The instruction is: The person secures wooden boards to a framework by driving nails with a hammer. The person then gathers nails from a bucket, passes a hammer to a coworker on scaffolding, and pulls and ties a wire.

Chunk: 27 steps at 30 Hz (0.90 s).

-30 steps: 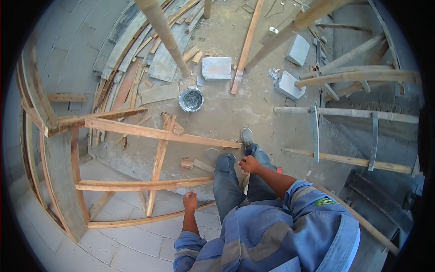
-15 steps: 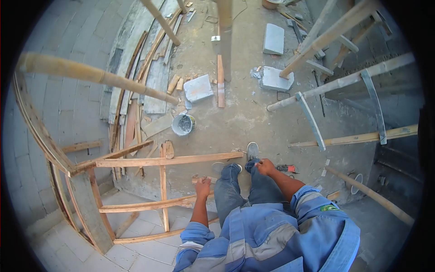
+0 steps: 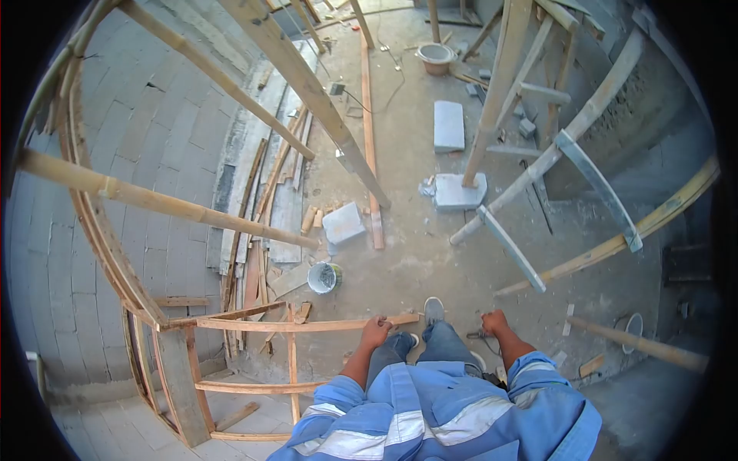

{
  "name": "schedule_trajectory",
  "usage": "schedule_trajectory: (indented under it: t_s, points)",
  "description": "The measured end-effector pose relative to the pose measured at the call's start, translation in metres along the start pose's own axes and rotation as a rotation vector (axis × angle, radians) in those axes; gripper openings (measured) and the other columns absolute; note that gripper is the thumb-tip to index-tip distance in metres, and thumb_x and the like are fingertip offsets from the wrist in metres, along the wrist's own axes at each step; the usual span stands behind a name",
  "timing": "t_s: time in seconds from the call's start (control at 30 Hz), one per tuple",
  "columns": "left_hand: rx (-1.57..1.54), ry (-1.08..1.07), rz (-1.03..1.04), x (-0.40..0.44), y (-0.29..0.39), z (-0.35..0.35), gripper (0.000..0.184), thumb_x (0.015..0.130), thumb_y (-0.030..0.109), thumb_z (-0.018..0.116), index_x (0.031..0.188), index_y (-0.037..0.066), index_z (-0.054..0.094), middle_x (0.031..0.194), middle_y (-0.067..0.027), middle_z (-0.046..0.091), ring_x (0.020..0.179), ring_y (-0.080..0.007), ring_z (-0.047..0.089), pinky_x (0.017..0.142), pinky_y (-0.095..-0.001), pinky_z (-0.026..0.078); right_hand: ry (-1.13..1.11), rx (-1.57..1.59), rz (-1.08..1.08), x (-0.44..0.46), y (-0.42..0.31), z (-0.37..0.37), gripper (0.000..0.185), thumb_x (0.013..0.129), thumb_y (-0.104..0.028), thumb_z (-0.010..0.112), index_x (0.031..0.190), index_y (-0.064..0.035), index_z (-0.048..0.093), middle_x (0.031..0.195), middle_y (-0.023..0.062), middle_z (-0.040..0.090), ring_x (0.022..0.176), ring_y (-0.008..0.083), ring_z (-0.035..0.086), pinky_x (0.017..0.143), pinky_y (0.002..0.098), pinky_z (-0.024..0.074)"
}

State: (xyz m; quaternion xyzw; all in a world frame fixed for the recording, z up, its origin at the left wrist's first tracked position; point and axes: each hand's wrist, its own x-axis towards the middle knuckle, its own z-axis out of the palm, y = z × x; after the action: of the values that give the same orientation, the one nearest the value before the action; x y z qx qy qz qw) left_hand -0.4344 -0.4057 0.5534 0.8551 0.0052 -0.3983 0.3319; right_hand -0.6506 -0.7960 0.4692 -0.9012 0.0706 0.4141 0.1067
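My left hand [image 3: 376,331] is over the upper rail of a wooden frame [image 3: 269,326], its fingers curled; whether it touches the wood or holds something small is unclear. Beyond my right knee, my right hand [image 3: 494,322] hangs with its fingers curled in, and anything inside them is hidden. A dark tool [image 3: 478,335] lies on the floor just left of this hand. Between the hands, my grey shoe [image 3: 433,310] rests on the concrete floor.
A bucket [image 3: 324,277] stands ahead on the left, near a pale block [image 3: 344,223] and stacked boards [image 3: 257,207]. Slanting poles [image 3: 307,100] cross the space ahead. At the right are a ladder-like pole frame [image 3: 530,184] and a low pole [image 3: 646,345]. A basin [image 3: 436,58] stands farther off.
The view has tilted up, showing more floor and poles ahead. My left hand has moved from beside the frame's middle to its upper rail. My right hand has moved away from my knee, outward to the right.
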Motion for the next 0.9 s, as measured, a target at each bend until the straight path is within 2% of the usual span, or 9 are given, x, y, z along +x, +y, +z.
schedule_trajectory:
  t_s: [0.03,0.1,0.17,0.23,0.33,0.4,0.5,0.67,0.9]
  points:
    - [0.011,0.012,0.016,0.001,0.013,-0.007,0.059,0.087,0.042,0.073,0.125,-0.003,0.067,0.115,-0.0230,0.074,0.109,-0.0341,0.071,0.096,-0.0411,0.054,-0.028,-0.008,0.004,0.008,0.006,0.011,0.033,0.099,-0.026,0.051,0.117,-0.0089,0.072,0.112,0.0164,0.075,0.106,0.0358,0.071,0.093,0.0495,0.0520]
    - [0.030,0.084,0.054,-0.003,0.035,-0.018,0.059,0.087,0.043,0.073,0.125,-0.003,0.067,0.113,-0.0232,0.074,0.107,-0.0348,0.071,0.095,-0.0419,0.054,0.165,-0.112,-0.033,0.028,0.014,0.040,0.021,0.087,-0.029,0.065,0.098,-0.0142,0.075,0.095,0.0101,0.078,0.089,0.0303,0.076,0.075,0.0465,0.0552]
    - [0.045,0.135,0.060,-0.008,0.054,-0.031,0.059,0.088,0.045,0.072,0.125,-0.002,0.067,0.115,-0.0236,0.073,0.109,-0.0357,0.070,0.096,-0.0429,0.053,0.158,-0.067,-0.046,0.044,0.012,0.038,0.023,0.080,-0.030,0.067,0.098,-0.0169,0.075,0.095,0.0101,0.078,0.088,0.0300,0.076,0.075,0.0460,0.0549]
    - [0.084,0.202,0.104,0.005,0.026,-0.026,0.060,0.089,0.048,0.070,0.125,0.000,0.068,0.120,-0.0250,0.070,0.114,-0.0389,0.067,0.099,-0.0454,0.052,-0.094,-0.017,-0.058,0.029,-0.011,-0.027,0.032,0.094,-0.025,0.055,0.117,-0.0101,0.073,0.116,0.0169,0.074,0.107,0.0345,0.072,0.094,0.0480,0.0526]
    - [0.101,0.167,0.037,0.002,0.004,-0.029,0.063,0.090,0.053,0.067,0.128,0.003,0.068,0.123,-0.0263,0.068,0.119,-0.0425,0.063,0.103,-0.0479,0.050,-0.007,-0.068,-0.110,0.056,-0.026,-0.044,0.040,0.092,-0.026,0.054,0.126,-0.0146,0.070,0.122,0.0133,0.073,0.113,0.0329,0.070,0.102,0.0488,0.0473]
    - [0.214,0.168,-0.006,-0.009,-0.011,-0.029,0.061,0.089,0.054,0.066,0.126,0.006,0.070,0.126,-0.0254,0.068,0.120,-0.0415,0.063,0.104,-0.0481,0.049,0.055,0.018,-0.136,0.092,-0.023,-0.042,0.037,0.088,-0.032,0.062,0.121,-0.0178,0.071,0.113,0.0103,0.076,0.107,0.0310,0.072,0.094,0.0464,0.0517]
    - [0.217,0.075,-0.070,-0.027,-0.031,-0.039,0.062,0.089,0.053,0.066,0.127,0.005,0.070,0.131,-0.0242,0.066,0.123,-0.0400,0.062,0.106,-0.0462,0.048,0.040,0.527,-0.109,0.190,0.001,0.007,0.036,0.085,-0.035,0.067,0.116,-0.0185,0.072,0.106,0.0087,0.078,0.101,0.0295,0.074,0.086,0.0449,0.0549]
    - [0.070,0.159,-0.209,-0.054,-0.059,-0.056,0.068,0.089,0.053,0.066,0.136,0.003,0.064,0.137,-0.0207,0.064,0.128,-0.0364,0.061,0.109,-0.0433,0.047,0.052,0.557,-0.089,0.222,-0.014,-0.051,0.031,0.086,-0.036,0.067,0.110,-0.0168,0.074,0.102,0.0097,0.078,0.098,0.0288,0.075,0.083,0.0438,0.0562]
    - [0.037,0.150,-0.279,-0.053,-0.108,-0.078,0.068,0.088,0.053,0.068,0.135,0.004,0.065,0.140,-0.0213,0.062,0.131,-0.0346,0.059,0.111,-0.0429,0.045,0.160,-0.212,-0.407,0.171,-0.096,-0.173,0.023,0.089,-0.032,0.064,0.098,-0.0141,0.075,0.089,0.0107,0.078,0.082,0.0287,0.075,0.072,0.0440,0.0577]
